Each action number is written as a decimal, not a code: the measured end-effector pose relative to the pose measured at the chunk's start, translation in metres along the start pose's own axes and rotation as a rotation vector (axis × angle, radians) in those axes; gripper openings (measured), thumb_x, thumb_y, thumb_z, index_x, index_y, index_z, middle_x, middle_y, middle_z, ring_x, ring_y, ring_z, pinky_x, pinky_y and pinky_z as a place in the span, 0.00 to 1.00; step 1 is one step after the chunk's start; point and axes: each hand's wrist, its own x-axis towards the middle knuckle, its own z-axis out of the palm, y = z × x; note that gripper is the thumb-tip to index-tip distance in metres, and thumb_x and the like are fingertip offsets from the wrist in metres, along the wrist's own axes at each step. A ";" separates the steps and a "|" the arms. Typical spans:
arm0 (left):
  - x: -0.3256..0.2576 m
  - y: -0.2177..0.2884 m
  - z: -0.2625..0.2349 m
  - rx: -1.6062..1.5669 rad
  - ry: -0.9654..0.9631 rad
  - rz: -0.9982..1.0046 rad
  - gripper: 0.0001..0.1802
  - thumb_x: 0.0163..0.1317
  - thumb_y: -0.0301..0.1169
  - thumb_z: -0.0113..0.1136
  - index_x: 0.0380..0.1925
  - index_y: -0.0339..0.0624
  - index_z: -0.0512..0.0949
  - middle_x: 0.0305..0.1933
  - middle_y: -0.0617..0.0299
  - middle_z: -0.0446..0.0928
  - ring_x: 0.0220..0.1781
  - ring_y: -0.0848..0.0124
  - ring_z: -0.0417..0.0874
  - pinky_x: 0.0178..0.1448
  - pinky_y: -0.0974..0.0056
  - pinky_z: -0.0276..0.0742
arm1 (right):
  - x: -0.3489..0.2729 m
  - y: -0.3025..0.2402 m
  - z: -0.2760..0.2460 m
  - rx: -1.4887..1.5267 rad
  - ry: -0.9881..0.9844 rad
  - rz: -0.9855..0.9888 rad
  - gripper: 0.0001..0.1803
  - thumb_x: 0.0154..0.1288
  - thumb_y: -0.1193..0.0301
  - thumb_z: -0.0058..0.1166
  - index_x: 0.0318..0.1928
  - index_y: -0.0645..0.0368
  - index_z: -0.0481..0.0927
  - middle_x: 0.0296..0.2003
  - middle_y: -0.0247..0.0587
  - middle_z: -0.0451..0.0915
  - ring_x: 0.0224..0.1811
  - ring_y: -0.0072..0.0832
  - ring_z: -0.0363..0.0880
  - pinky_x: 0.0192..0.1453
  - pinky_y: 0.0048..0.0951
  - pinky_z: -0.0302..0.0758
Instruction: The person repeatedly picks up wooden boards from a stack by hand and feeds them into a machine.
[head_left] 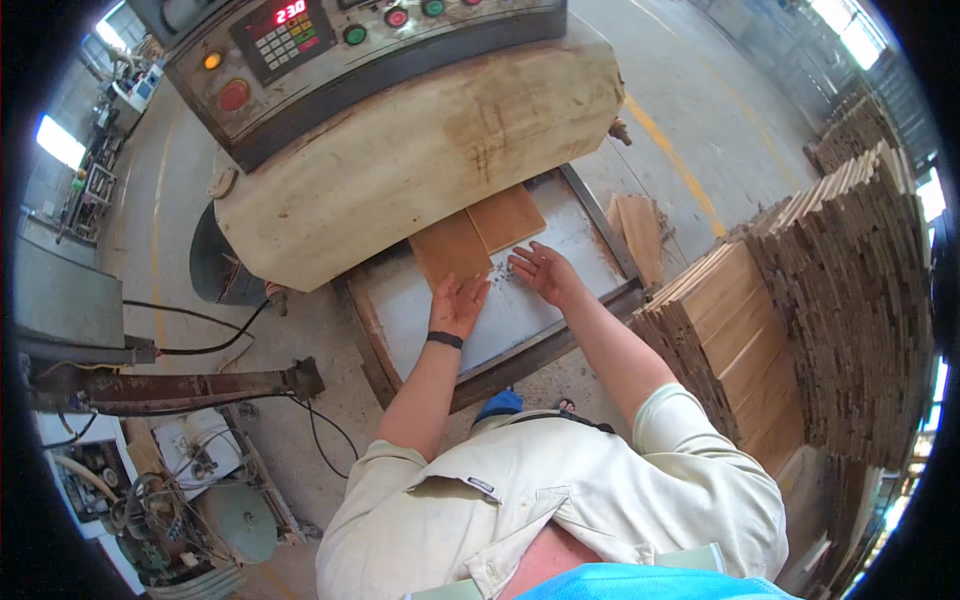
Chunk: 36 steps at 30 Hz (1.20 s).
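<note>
Two flat brown wooden boards lie side by side on a pale metal bed (415, 325), partly under the cream front cover of a machine. The left board (450, 250) reaches closer to me than the right board (507, 218). My left hand (459, 303), with a dark band on its wrist, is at the near end of the left board, its fingers stretched out; whether they touch the wood I cannot tell. My right hand (545, 273) is open just in front of the right board, fingers apart, holding nothing. The boards' far ends are hidden under the cover.
Above the cover (420, 150) is a control panel (330, 45) with a keypad, a red display and coloured buttons. Tall stacks of wooden boards (840, 300) rise at my right. A metal arm (200, 388), cables and other machinery stand at the left.
</note>
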 end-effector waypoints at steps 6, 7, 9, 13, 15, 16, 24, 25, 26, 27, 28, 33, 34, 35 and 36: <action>0.006 -0.014 0.006 0.066 -0.001 0.007 0.20 0.59 0.32 0.58 0.50 0.38 0.67 0.63 0.47 0.61 0.66 0.48 0.65 0.65 0.46 0.67 | -0.078 -0.007 -0.049 0.024 0.070 -0.055 0.29 0.68 0.66 0.48 0.65 0.62 0.56 0.61 0.57 0.65 0.60 0.45 0.69 0.63 0.40 0.72; 0.005 -0.022 0.009 0.106 -0.006 0.019 0.20 0.59 0.33 0.58 0.49 0.39 0.67 0.64 0.49 0.59 0.65 0.48 0.65 0.64 0.47 0.68 | -0.097 -0.009 -0.072 0.036 0.094 -0.081 0.29 0.68 0.66 0.48 0.65 0.62 0.55 0.62 0.56 0.65 0.61 0.45 0.69 0.63 0.40 0.71; 0.000 -0.044 0.010 0.148 0.080 -0.009 0.17 0.59 0.32 0.57 0.46 0.40 0.67 0.61 0.49 0.63 0.65 0.48 0.66 0.63 0.47 0.69 | -0.141 -0.008 -0.117 0.058 0.147 -0.136 0.26 0.68 0.66 0.47 0.63 0.61 0.59 0.60 0.55 0.67 0.60 0.43 0.69 0.62 0.40 0.71; -0.026 -0.122 0.008 0.273 0.045 -0.216 0.14 0.60 0.32 0.56 0.44 0.40 0.68 0.57 0.48 0.67 0.62 0.49 0.69 0.61 0.49 0.72 | -0.256 0.025 -0.241 -0.069 0.589 -0.184 0.23 0.66 0.66 0.49 0.59 0.59 0.64 0.57 0.53 0.71 0.59 0.42 0.71 0.60 0.39 0.71; -0.046 -0.163 -0.001 0.306 0.086 -0.330 0.11 0.62 0.30 0.51 0.42 0.37 0.70 0.53 0.47 0.72 0.59 0.50 0.73 0.60 0.50 0.74 | -0.326 0.062 -0.301 -0.056 0.758 -0.179 0.21 0.65 0.67 0.49 0.56 0.61 0.66 0.53 0.52 0.73 0.55 0.41 0.74 0.57 0.39 0.73; -0.053 -0.184 -0.011 0.372 0.059 -0.348 0.10 0.63 0.30 0.50 0.42 0.38 0.71 0.51 0.48 0.74 0.57 0.53 0.75 0.59 0.51 0.75 | -0.363 0.084 -0.329 -0.091 0.851 -0.173 0.17 0.64 0.68 0.49 0.52 0.61 0.69 0.48 0.50 0.75 0.48 0.39 0.77 0.49 0.38 0.76; -0.130 -0.388 -0.038 0.673 0.185 -0.752 0.16 0.64 0.30 0.52 0.51 0.39 0.68 0.54 0.49 0.73 0.57 0.55 0.75 0.61 0.53 0.73 | -0.666 0.342 -0.532 -0.665 1.332 0.348 0.14 0.54 0.65 0.51 0.34 0.62 0.83 0.31 0.49 0.83 0.34 0.40 0.83 0.36 0.40 0.78; -0.136 -0.416 -0.044 0.672 0.188 -0.822 0.16 0.64 0.30 0.52 0.51 0.39 0.68 0.54 0.49 0.73 0.57 0.55 0.75 0.61 0.53 0.73 | -0.735 0.400 -0.559 -0.625 1.391 0.368 0.14 0.54 0.65 0.51 0.34 0.62 0.83 0.31 0.49 0.83 0.34 0.40 0.83 0.36 0.40 0.78; -0.140 -0.436 -0.053 0.688 0.203 -0.867 0.16 0.65 0.31 0.52 0.52 0.39 0.68 0.54 0.50 0.73 0.57 0.55 0.74 0.61 0.53 0.73 | -0.772 0.441 -0.576 -0.873 1.307 0.190 0.08 0.53 0.69 0.52 0.28 0.61 0.80 0.25 0.46 0.79 0.24 0.38 0.78 0.27 0.39 0.73; -0.145 -0.466 -0.063 0.732 0.223 -0.926 0.16 0.65 0.31 0.52 0.52 0.40 0.68 0.54 0.50 0.73 0.57 0.55 0.74 0.62 0.53 0.73 | -0.792 0.487 -0.577 -1.082 1.206 0.016 0.06 0.53 0.73 0.53 0.22 0.60 0.76 0.18 0.44 0.75 0.15 0.36 0.73 0.18 0.39 0.68; -0.151 -0.481 -0.062 0.768 0.209 -0.920 0.16 0.65 0.31 0.52 0.52 0.40 0.68 0.54 0.50 0.73 0.57 0.55 0.74 0.62 0.53 0.73 | -0.790 0.495 -0.570 -1.054 1.206 -0.013 0.06 0.53 0.73 0.53 0.22 0.60 0.76 0.18 0.44 0.75 0.15 0.36 0.73 0.18 0.39 0.68; -0.165 -0.546 -0.060 0.864 0.147 -1.008 0.18 0.65 0.31 0.51 0.54 0.40 0.67 0.53 0.51 0.73 0.55 0.55 0.76 0.58 0.53 0.76 | -0.755 0.472 -0.524 -1.642 0.815 0.449 0.08 0.53 0.70 0.53 0.31 0.57 0.84 0.23 0.39 0.81 0.23 0.34 0.80 0.29 0.37 0.77; -0.161 -0.557 -0.063 0.876 0.148 -1.020 0.18 0.65 0.31 0.51 0.54 0.40 0.67 0.53 0.51 0.73 0.55 0.55 0.76 0.58 0.53 0.76 | -0.752 0.465 -0.520 -1.329 0.946 0.147 0.08 0.53 0.70 0.53 0.30 0.58 0.83 0.22 0.39 0.80 0.21 0.32 0.79 0.27 0.36 0.75; -0.156 -0.568 -0.066 0.869 0.121 -1.056 0.17 0.65 0.31 0.52 0.52 0.40 0.67 0.53 0.50 0.74 0.54 0.54 0.77 0.56 0.52 0.77 | -0.746 0.455 -0.518 -0.999 1.041 -0.142 0.08 0.53 0.69 0.52 0.29 0.58 0.82 0.22 0.38 0.79 0.20 0.31 0.77 0.25 0.35 0.73; -0.152 -0.579 -0.068 0.870 0.096 -1.092 0.16 0.64 0.30 0.52 0.51 0.40 0.67 0.52 0.50 0.74 0.54 0.53 0.77 0.55 0.52 0.78 | -0.731 0.431 -0.518 -0.935 1.069 -0.008 0.06 0.53 0.70 0.52 0.26 0.58 0.80 0.20 0.38 0.77 0.19 0.30 0.75 0.22 0.33 0.71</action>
